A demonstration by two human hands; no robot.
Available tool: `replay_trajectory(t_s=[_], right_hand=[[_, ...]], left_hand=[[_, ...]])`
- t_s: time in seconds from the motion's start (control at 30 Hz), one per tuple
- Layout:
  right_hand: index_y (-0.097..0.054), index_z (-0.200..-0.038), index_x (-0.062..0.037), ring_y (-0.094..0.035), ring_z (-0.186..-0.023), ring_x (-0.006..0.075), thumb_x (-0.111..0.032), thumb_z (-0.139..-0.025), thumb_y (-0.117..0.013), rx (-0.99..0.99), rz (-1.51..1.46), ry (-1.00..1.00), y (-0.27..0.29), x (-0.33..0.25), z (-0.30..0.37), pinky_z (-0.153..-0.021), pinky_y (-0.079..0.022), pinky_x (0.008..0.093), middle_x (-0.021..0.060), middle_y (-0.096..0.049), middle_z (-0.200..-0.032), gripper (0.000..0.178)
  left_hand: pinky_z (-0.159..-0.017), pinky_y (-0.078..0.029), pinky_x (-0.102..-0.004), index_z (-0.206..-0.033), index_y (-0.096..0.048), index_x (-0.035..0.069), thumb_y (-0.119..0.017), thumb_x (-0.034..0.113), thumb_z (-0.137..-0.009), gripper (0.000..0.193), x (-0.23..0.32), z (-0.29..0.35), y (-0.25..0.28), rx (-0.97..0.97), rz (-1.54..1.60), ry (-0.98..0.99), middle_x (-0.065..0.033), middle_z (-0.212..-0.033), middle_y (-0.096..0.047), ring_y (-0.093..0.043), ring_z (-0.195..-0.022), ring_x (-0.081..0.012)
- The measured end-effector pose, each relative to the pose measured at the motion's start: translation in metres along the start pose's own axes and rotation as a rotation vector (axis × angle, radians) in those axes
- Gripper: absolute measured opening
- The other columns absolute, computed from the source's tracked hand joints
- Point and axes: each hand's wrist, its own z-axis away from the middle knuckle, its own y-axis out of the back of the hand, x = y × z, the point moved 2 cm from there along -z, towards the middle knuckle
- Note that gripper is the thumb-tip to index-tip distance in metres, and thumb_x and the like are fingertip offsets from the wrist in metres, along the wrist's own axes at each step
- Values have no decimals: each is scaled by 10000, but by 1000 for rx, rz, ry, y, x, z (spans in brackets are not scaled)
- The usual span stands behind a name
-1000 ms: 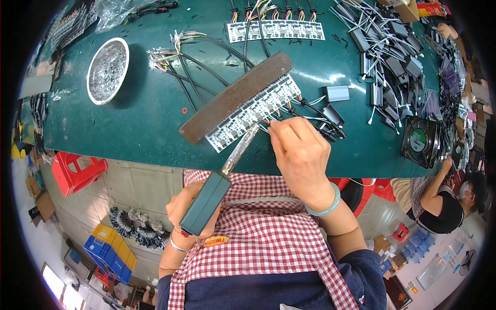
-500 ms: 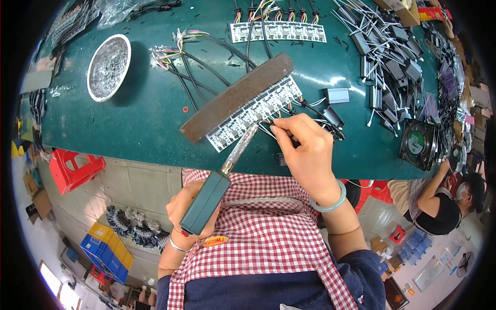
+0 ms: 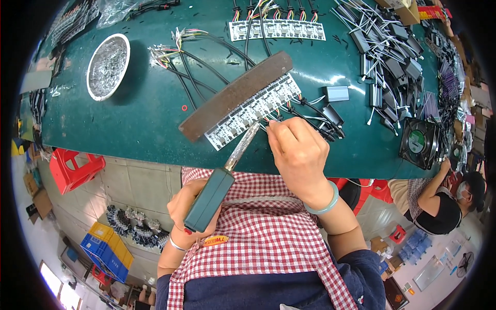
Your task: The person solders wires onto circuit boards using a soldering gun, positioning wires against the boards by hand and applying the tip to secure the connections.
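Note:
My left hand point(image 3: 185, 204) is wrapped round the green handle of a soldering iron point(image 3: 209, 201). The iron's tip meets the near edge of a white circuit board strip point(image 3: 256, 112). Beside the tip, my right hand point(image 3: 300, 155) pinches a thin wire at that same edge; the fingers hide most of it. A brown bar point(image 3: 235, 96) lies slantwise along the strip's far side. From the strip's right half, black cables point(image 3: 310, 106) with coloured wire ends run off to the right.
Behind the bar lie loose black cables point(image 3: 194, 77) with bared ends. A second wired board strip point(image 3: 279, 31) is farther back. A white bowl point(image 3: 124, 67) stands left; grey housings with white leads point(image 3: 395, 72) pile up right, near a black fan point(image 3: 417, 143). Another person point(image 3: 439, 209) sits at right.
My right hand has shifted slightly left, its fingers drawn closer together at the board's edge. The iron's handle has moved slightly right, with its tip still at the strip.

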Motion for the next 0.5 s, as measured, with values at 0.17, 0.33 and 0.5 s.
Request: replay_trajectory(t_s=[0.17,0.33,0.5], right_hand=[[-644,-808,-43,-595,-636,200,-24,-761,-737,29,-38,-15,-1,1,1,-528,-472,321,47,-537,-718,106],[-669,-827,-18,-609,-613,227,27,-733,-786,10,-20,-6,1,-2,-1,-527,-485,332,71,-586,-737,157],[-667,-820,-13,-605,-609,230,25,-732,-785,-6,-5,-4,1,-3,-2,-527,-482,335,73,-578,-730,151]], left_hand=[[-641,-550,-331,-963,-703,-59,-769,41,-744,250,1,-1,-1,2,2,-12,-184,-929,-696,-708,-748,-287],[-636,-549,-332,-963,-700,-65,-770,46,-748,252,0,-1,0,-7,11,-4,-180,-915,-693,-706,-740,-284],[-644,-549,-336,-947,-693,-67,-770,50,-751,241,2,-2,-1,-15,14,9,-177,-905,-687,-703,-741,-283]])
